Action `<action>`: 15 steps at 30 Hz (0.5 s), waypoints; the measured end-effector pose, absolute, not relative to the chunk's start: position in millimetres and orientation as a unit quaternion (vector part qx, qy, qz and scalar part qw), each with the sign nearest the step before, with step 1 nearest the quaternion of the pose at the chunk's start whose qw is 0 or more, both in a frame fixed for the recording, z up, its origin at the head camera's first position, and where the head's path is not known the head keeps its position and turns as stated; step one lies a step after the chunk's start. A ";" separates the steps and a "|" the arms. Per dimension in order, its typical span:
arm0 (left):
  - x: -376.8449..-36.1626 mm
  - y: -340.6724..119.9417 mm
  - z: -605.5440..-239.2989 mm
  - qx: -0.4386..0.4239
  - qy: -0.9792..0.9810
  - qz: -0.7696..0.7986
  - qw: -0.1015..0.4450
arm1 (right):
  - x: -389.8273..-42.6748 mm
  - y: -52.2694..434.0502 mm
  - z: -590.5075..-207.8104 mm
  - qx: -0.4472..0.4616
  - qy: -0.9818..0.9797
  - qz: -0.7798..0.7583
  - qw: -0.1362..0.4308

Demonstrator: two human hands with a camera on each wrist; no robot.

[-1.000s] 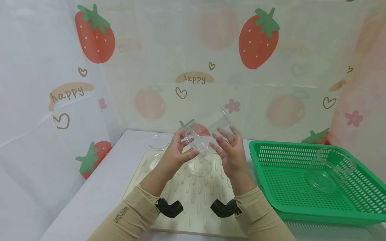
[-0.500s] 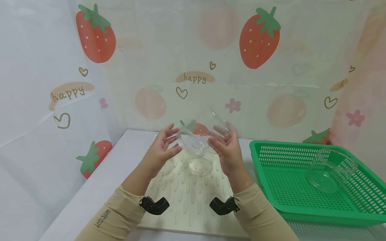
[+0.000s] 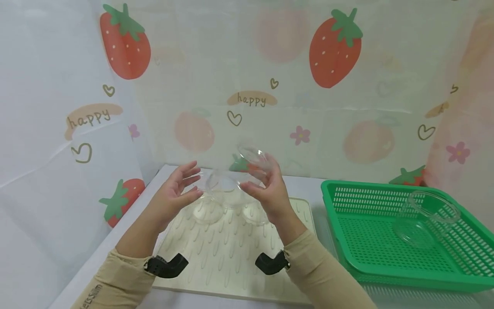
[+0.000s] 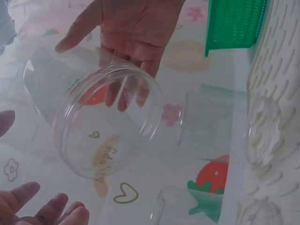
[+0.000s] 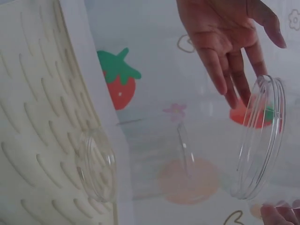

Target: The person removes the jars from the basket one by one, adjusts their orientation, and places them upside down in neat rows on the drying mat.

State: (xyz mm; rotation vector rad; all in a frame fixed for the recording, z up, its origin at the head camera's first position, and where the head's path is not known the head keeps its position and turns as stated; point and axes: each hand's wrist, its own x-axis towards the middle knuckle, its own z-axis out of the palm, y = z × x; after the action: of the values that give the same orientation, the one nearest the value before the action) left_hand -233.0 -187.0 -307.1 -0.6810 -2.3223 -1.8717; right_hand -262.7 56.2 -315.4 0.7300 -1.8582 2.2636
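Note:
My right hand (image 3: pixel 272 189) holds a clear plastic jar (image 3: pixel 225 189) in the air above the cream ridged mat (image 3: pixel 231 257). The jar is tilted, its wide rim toward the left hand. In the left wrist view the right hand's thumb and fingers span the jar (image 4: pixel 61 93). Left of the rim, my left hand (image 3: pixel 170 195) is held up with its fingers spread and nothing in it. Two more clear jars stand on the mat below, their round bases (image 3: pixel 208 211) visible near its back edge; the held jar overlaps their upper parts.
To the right, a green plastic basket (image 3: pixel 328 214) has another clear jar (image 3: pixel 413 234) upright inside it. A white cloth covers the table, and a strawberry-print curtain (image 3: pixel 216 56) hangs behind and along the sides.
The left hand has let go of the jar's rim and moved away left and down. The right hand has carried the jar leftward, turning it.

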 end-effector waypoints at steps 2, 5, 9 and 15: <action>-230.2 -195.6 -307.6 -0.216 -0.765 -0.606 0.041 | -263.0 49.8 -318.6 0.247 -0.627 0.736 0.064; -225.7 -208.3 -309.2 -0.205 -0.774 -0.598 0.043 | -262.0 39.9 -323.6 0.253 -0.650 0.714 0.065; -218.6 -223.3 -312.7 -0.194 -0.779 -0.595 0.038 | -254.6 27.8 -324.0 0.256 -0.677 0.688 0.044; -208.6 -240.5 -318.8 -0.187 -0.781 -0.594 0.041 | -246.8 13.1 -330.9 0.253 -0.726 0.639 0.000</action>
State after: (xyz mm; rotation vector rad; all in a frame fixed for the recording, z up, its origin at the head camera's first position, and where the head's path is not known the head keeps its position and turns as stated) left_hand -208.6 -240.5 -318.8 -0.5739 -2.3932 -1.8189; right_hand -246.8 13.1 -330.9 0.7957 -2.2800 2.0084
